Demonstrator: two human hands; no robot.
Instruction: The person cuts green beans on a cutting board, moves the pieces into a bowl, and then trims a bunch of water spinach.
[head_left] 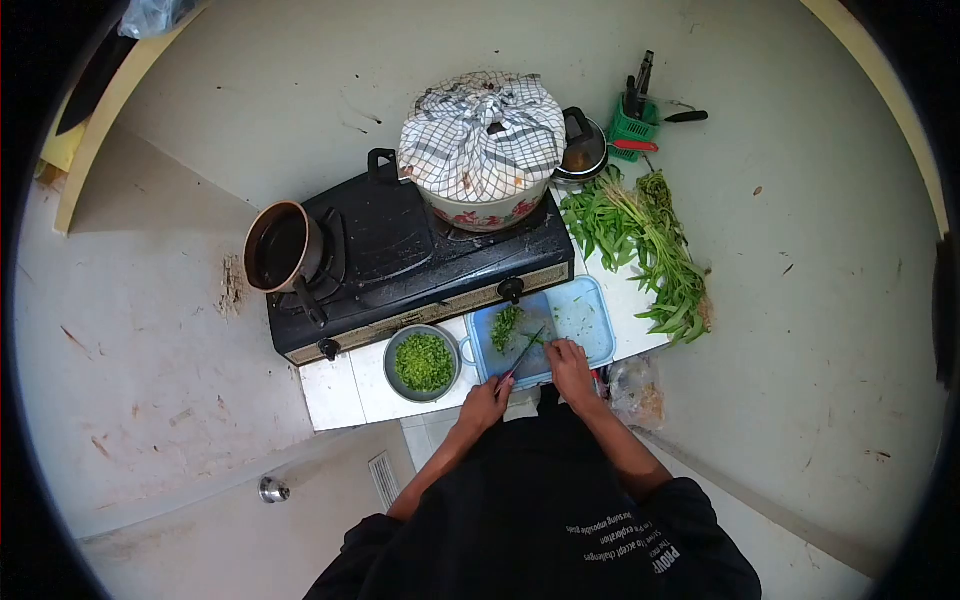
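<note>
My left hand [484, 403] is closed around the red handle of a knife [524, 352], whose blade points up and to the right over a blue cutting board [486, 352]. At the board's right part, my right hand [569, 370] has its fingers closed on a few green stems [537, 339], close to the blade. A small heap of chopped greens [506, 326] lies on the board, left of the knife. Left of the board stands a grey bowl [389, 377] holding finely chopped greens [423, 362].
Behind the board is a black gas stove [380, 235] with a saucepan [283, 247] and a large cloth-covered pot [485, 213]. Leafy greens [650, 245] lie at right, below a green utensil basket [634, 125]. A plastic bag [637, 392] sits near my right forearm.
</note>
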